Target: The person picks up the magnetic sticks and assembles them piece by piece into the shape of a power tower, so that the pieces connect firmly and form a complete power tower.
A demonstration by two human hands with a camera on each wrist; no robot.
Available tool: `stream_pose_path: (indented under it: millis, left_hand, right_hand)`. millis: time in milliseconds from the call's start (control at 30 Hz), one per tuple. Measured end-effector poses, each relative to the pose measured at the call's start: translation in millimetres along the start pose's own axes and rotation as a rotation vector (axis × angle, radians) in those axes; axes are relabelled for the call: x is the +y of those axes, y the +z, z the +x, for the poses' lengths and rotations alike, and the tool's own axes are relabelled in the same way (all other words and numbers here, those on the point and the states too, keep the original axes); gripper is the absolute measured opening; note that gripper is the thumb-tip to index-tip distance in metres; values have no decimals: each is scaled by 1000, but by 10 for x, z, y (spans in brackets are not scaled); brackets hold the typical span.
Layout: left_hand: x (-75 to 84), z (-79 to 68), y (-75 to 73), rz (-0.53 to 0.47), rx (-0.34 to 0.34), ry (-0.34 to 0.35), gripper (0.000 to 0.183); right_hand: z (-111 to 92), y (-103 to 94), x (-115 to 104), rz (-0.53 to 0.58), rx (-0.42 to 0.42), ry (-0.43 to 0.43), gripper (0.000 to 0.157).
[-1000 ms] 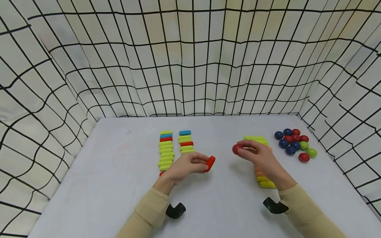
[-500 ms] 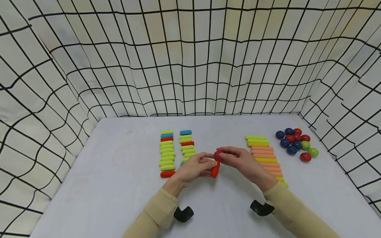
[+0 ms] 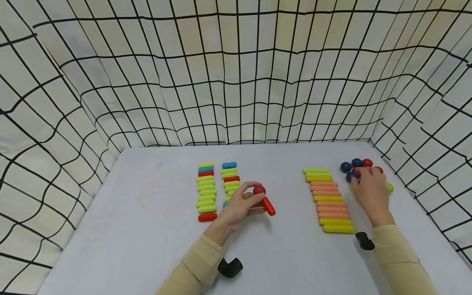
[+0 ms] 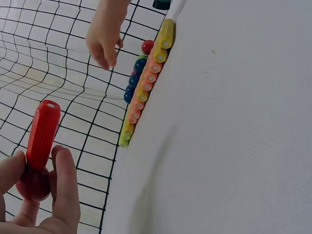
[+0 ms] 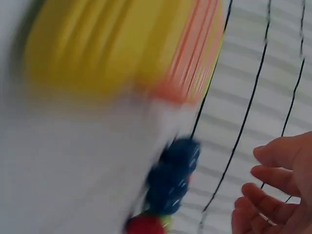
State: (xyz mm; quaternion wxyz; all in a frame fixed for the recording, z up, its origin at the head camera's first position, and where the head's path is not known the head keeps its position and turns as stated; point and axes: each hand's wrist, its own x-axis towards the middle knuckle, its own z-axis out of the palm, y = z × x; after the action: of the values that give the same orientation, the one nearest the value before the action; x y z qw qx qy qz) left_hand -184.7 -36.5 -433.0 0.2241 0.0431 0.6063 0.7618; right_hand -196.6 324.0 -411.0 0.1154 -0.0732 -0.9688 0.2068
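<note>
My left hand holds a red ball above the table, and a red rod is joined to it end-on. In the left wrist view, fingers grip around the ball while the ridged rod points away, a small light dot on its tip. Over at the right, my right hand hovers above a cluster of red, green and blue balls, hiding some. The right wrist view shows its fingers apart with nothing between them; blurred blue balls lie beyond.
Left of centre run two columns of short green, red and blue rods. A column of longer yellow, orange and green rods lies between the hands on the white table. Black-lined white netting encloses the back and sides.
The right hand brought the red ball to the rod in the left hand, let go, and moved right to the ball cluster. The left hand now holds ball and rod joined.
</note>
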Motion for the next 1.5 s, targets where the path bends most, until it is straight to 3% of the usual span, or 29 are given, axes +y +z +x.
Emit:
stream_pose_path:
  millis: [100,200,300,433,667,800,967,1033,1133,1300,1500]
  left_hand:
    - [24,-13,-7,-21,26,14,48]
    - [51,-20,-18,-37,44,23,47]
    - [66,-19,-35,-57,58,29,48]
    - [68,-17,-52,-74,70,36,51]
    - [56,-8,-54,-82,78,46,52]
    - [75,0,-31,-101,89,74,48]
    - [121,0,-2,-166,124,103,48]
    - [135,-3,8,-188,134,103,47]
    - [140,-6,21,-203,144,98,48]
    - [115,-4,50,-201,140,99,52]
    - [105,-13,83,-173,148,87,56]
  right_hand:
    - [35,-91,321,-121,-4,69,45]
    - [34,-105,547,-143,-76,103,47]
    - [27,-67,685,-132,-96,100,47]
    - [30,-38,759,-74,-122,89,44]
    - [26,-48,691,-9,-164,159,53]
    - [2,-117,462,69,-100,136,58]
    - [-127,-232,-62,247,-77,53,56]
    - [-196,-252,-274,323,-121,-10,55]
    - [-311,-209,-561,472,-266,-88,57]
    - [-509,44,-955,666,-475,-158,56]
    - [-648,255,-1257,779,-553,-197,49]
